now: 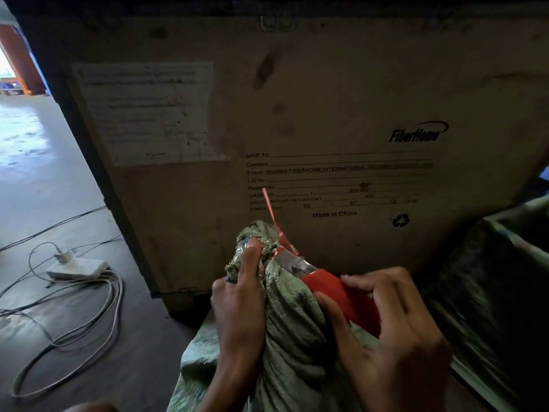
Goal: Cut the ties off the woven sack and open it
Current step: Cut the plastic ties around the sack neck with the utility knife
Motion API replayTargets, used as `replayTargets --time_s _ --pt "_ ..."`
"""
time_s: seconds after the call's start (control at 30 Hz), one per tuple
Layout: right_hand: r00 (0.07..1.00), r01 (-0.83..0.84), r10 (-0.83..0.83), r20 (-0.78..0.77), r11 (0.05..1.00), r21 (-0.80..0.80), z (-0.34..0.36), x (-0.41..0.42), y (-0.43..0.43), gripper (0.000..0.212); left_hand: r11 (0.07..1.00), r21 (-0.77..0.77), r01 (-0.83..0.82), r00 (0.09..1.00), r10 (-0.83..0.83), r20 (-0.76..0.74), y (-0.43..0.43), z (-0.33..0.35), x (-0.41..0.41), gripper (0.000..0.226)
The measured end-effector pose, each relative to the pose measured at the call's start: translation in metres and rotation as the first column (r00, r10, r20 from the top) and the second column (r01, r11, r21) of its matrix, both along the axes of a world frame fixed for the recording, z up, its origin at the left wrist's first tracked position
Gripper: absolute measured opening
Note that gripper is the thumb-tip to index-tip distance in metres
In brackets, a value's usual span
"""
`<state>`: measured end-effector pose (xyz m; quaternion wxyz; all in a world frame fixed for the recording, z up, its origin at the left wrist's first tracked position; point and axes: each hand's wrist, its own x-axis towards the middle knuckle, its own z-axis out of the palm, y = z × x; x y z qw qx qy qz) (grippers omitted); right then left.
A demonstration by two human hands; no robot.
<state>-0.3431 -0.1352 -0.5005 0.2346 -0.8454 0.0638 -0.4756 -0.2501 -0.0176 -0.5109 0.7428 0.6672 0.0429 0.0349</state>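
Our left hand point(237, 304) and right hand point(395, 331) are bare (no gloves, rings, or sleeves showing at either wrist).

left hand point(240, 304) grips sack neck point(258, 263); knife point(332, 289) at red tie point(277, 230).

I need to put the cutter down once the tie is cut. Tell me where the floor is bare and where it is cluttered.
Bare floor runs left of the large printed crate, above the power strip. Lower left is crowded: the strip and its looping cables spread there. Directly ahead, the sack, left hand and right hand with the red cutter fill the space. Right is dark clutter.
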Motion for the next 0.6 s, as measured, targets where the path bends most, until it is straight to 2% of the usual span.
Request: replayTargets --time_s 0.07,0.23,0.3,0.33,0.4,0.47,0.6 --pt "0.999 0.032 -0.032 -0.007 0.999 -0.016 -0.002 0.001 0.002 0.031 1.0 -0.024 -0.013 1.0 0.012 -0.018 -0.003 0.0 0.0 0.071" --pt "0.997 0.072 -0.072 -0.006 0.997 -0.041 -0.012 0.005 0.003 0.031 1.0 0.002 -0.019 1.0 0.019 -0.022 -0.003 -0.005 0.005 0.066" --pt "0.997 0.074 -0.074 -0.02 0.997 -0.014 -0.012 0.007 0.005 0.032 1.0 -0.002 -0.015 0.999 0.015 -0.039 -0.003 -0.005 0.004 0.078" --pt "0.997 0.083 -0.083 -0.004 0.995 0.056 -0.009 0.009 0.005 0.032 1.0 0.025 -0.001 1.0 0.002 -0.028 -0.004 -0.006 0.0 0.083" --pt "0.991 0.101 -0.119 0.057 0.963 0.249 0.004 0.016 -0.004 0.033 0.985 0.169 0.03 0.999 -0.036 0.031 -0.014 -0.01 -0.015 0.073" --pt "0.989 0.1 -0.131 0.068 0.934 0.343 0.014 0.019 -0.02 0.033 0.95 0.297 0.097 0.992 -0.116 0.047 -0.026 -0.018 -0.029 0.079" --pt "0.999 0.015 0.007 -0.039 0.849 0.529 0.016 0.015 -0.041 0.031 0.927 0.341 0.154 0.986 -0.165 0.004 -0.027 -0.031 -0.019 0.093"
